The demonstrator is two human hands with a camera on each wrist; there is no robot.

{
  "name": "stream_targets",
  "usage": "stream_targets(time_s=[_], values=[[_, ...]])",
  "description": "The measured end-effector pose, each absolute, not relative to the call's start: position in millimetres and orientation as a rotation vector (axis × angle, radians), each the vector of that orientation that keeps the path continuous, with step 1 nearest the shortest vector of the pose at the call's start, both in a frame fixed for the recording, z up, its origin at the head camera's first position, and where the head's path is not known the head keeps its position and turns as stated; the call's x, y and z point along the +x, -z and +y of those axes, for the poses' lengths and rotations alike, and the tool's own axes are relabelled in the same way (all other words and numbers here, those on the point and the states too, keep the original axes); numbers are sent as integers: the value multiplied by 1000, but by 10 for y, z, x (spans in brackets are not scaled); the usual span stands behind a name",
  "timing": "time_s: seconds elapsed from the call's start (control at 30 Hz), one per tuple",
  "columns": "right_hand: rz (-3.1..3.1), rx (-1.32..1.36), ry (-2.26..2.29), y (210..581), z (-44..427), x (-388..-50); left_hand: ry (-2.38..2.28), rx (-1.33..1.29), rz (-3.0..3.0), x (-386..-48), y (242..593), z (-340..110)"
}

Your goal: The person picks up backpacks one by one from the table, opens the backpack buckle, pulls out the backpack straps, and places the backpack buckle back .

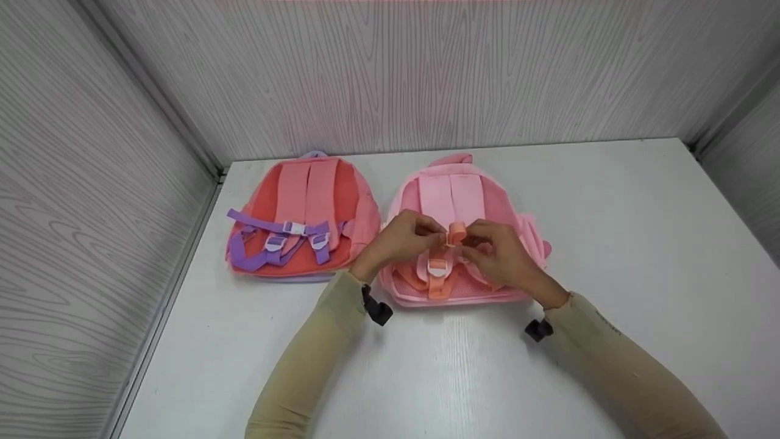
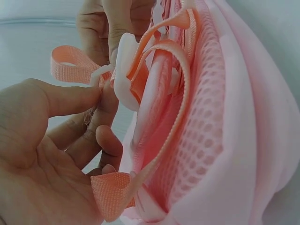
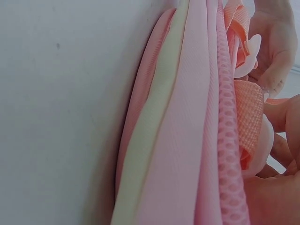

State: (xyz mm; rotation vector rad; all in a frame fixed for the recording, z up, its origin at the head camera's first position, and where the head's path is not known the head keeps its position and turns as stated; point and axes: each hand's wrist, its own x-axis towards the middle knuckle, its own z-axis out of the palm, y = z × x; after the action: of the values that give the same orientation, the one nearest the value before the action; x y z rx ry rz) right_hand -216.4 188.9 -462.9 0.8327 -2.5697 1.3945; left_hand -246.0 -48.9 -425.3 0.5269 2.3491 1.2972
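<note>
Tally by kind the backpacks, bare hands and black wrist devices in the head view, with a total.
Backpacks: 2 (pink backpack, coral-red backpack)
Bare hands: 2 (left hand, right hand)
Black wrist devices: 2 (left device, right device)
Total: 6

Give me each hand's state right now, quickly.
Left hand: closed, pinching the orange strap.
Right hand: closed, apparently pinching the same strap; its fingertips are partly hidden.
</note>
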Motion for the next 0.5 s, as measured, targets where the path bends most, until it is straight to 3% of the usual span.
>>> stream_targets(time_s=[0.5], values=[[-2570,838,-1370,4623,1894,-2150,-1237,610,2436,-2331,4238,-452]])
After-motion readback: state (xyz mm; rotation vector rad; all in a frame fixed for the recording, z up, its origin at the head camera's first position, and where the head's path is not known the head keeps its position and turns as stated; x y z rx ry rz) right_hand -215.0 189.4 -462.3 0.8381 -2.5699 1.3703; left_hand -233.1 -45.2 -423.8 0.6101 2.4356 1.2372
